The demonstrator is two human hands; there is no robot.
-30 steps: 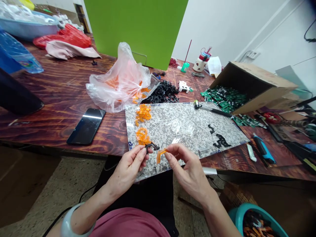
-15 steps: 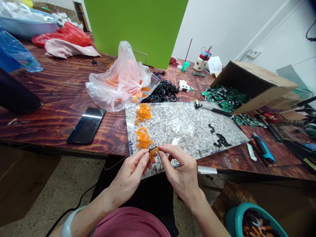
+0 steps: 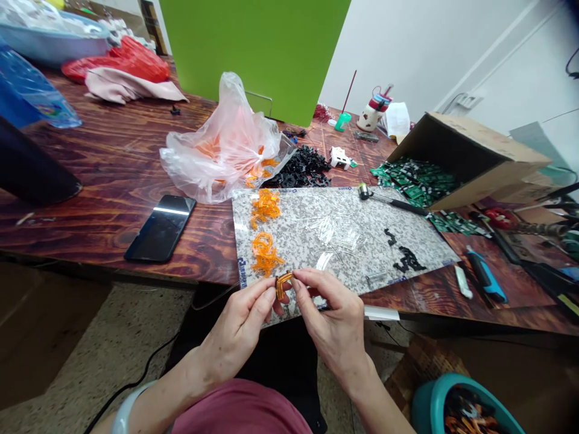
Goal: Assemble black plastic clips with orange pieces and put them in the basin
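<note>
Left hand [image 3: 235, 322] pinching, right hand [image 3: 332, 319] pinching

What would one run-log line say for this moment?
Left hand: grips orange plastic piece | Right hand: pinches same piece | Nearby: orange pieces on granite-patterned sheet

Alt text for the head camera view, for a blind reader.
The left hand and right hand pinch a small orange plastic part above a speckled sheet bearing orange pieces and clear pieces. It lies on a varnished wooden table, with a black phone to its left.
</note>
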